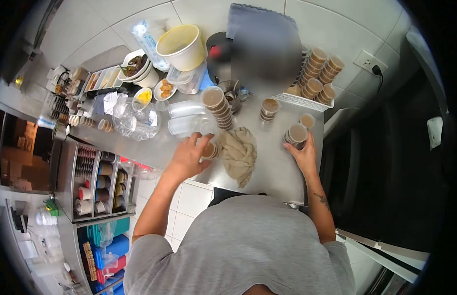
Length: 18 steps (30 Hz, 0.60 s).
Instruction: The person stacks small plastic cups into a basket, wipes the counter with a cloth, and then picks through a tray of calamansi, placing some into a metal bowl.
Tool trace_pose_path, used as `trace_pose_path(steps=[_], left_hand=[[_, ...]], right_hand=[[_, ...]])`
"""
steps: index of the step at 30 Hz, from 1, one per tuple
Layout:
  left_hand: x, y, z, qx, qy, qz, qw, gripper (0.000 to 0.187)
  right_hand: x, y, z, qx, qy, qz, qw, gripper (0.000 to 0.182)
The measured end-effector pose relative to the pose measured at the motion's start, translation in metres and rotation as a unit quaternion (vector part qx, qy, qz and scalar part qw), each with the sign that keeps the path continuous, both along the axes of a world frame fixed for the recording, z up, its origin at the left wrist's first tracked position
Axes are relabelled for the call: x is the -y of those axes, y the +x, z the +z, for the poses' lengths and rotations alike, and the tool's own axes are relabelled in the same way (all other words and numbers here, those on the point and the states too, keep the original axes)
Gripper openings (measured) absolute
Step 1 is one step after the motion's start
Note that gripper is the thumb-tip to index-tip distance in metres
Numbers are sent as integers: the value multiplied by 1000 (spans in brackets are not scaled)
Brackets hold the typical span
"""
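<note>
My left hand [188, 157] has its fingers spread, thumb and forefinger on either side of a small lidded cup [209, 150] with brown contents. A crumpled beige cloth [239, 153] lies just right of that cup. My right hand [304, 153] wraps its thumb and fingers round a short stack of lidded plastic cups [296, 133] near the counter's right end. Behind this stack stands a single lidded cup [307, 120]. A tall, leaning stack of lidded cups [217, 104] rises behind the cloth, and a shorter stack [269, 109] stands farther right.
Clear empty cups [185, 125] lie on their sides beside a clear plastic bag [135, 120]. A white basket [307, 102] at the back holds several cup stacks. A yellow-rimmed tub [180, 47] stands by the wall. Shelves [98, 182] are at lower left; a dark appliance [381, 162] borders the right.
</note>
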<state>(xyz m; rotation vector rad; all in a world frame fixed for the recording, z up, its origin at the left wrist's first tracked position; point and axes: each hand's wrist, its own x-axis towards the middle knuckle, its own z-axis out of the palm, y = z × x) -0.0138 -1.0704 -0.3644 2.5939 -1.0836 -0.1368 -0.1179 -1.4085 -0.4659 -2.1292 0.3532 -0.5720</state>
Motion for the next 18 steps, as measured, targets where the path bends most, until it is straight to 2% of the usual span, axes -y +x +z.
trace_pose_path(steps=[1, 2, 5, 8, 11, 14, 17, 18], left_hand=[[2, -2, -14, 21, -18, -10, 1000, 62], [4, -2, -26, -21, -25, 3, 999, 62], [11, -5, -48, 0, -53, 42, 998, 61], [12, -8, -46, -12, -33, 57, 998, 57], [24, -21, -10, -25, -23, 38, 999, 54], [66, -23, 35, 12, -97, -58, 993, 53], [138, -9, 47, 85, -157, -150, 972, 50], [167, -1, 45, 113, -168, -159, 966, 49]], right_hand=[[0, -1, -4, -7, -6, 4, 1000, 67], [1, -3, -7, -15, -13, 5, 1000, 71], [5, -9, 5, -46, -71, 54, 995, 75], [18, -18, 11, -108, -11, 108, 988, 74], [30, -26, 14, -49, 206, 135, 968, 61], [47, -25, 6, 9, 298, 101, 949, 41], [48, -3, 23, 29, 274, 8, 961, 23], [49, 7, 27, 43, 278, 6, 960, 24]])
